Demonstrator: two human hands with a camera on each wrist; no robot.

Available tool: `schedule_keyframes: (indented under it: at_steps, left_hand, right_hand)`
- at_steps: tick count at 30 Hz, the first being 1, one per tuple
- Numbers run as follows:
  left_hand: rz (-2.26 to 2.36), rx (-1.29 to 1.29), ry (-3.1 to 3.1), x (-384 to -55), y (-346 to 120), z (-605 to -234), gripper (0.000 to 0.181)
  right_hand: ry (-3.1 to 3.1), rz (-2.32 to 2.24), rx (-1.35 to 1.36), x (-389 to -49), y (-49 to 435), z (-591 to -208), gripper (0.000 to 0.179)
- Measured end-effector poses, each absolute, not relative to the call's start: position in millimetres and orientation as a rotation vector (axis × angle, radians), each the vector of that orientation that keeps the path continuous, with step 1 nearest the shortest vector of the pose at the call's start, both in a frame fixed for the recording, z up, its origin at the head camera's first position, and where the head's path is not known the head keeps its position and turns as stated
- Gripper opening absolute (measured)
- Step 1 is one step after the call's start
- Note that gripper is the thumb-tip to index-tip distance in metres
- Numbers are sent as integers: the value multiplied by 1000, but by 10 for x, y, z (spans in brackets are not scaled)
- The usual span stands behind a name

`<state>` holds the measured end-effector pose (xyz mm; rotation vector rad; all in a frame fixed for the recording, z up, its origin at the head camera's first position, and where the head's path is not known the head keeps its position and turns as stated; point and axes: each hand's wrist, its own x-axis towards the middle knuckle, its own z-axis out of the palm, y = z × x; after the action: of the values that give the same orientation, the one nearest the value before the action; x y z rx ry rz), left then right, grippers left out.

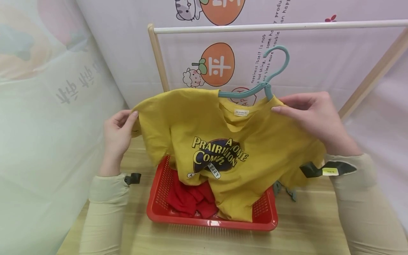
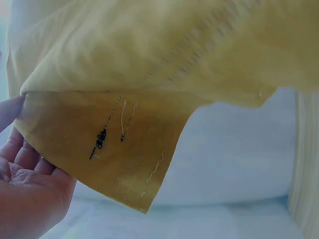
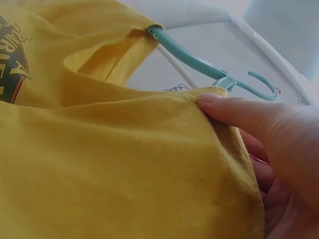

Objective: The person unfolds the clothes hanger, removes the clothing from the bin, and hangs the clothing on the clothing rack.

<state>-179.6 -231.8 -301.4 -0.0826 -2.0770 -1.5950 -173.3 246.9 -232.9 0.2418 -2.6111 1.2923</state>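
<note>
A yellow T-shirt (image 1: 197,117) with a dark printed logo hangs on a teal hanger (image 1: 240,94), one arm of which runs into the shoulder on the left. The hanger's hook stands up above the neckline; its other arm dips behind the collar on the right. My left hand (image 1: 119,131) pinches the shirt's left-side shoulder and sleeve, whose underside with stitching shows in the left wrist view. My right hand (image 1: 313,115) pinches the fabric beside the collar, thumb (image 3: 234,109) in front and fingers behind. Much of the hanger is hidden inside the shirt.
Below the shirt, a red plastic basket (image 1: 210,222) holds a red cloth (image 1: 192,200) on the wooden table (image 1: 143,237). A teal item (image 1: 288,191) lies partly hidden behind the basket's right side. A rack with a white rail (image 1: 223,29) and wooden posts stands behind.
</note>
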Motion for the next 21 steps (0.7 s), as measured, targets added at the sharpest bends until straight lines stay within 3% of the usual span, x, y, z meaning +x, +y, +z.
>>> schedule_keyframes:
  at_steps: [15,21]
  left_hand:
    - [-1639,162,-2202,-1883,-2707,-3259,20]
    - [-1633,130,-2251,-1915,-2724,-3306,30]
  right_hand:
    - [-2611,1327,251,-1714,2472,-2376,41]
    - [-2636,1300,237,-1718,2455,-2393,43]
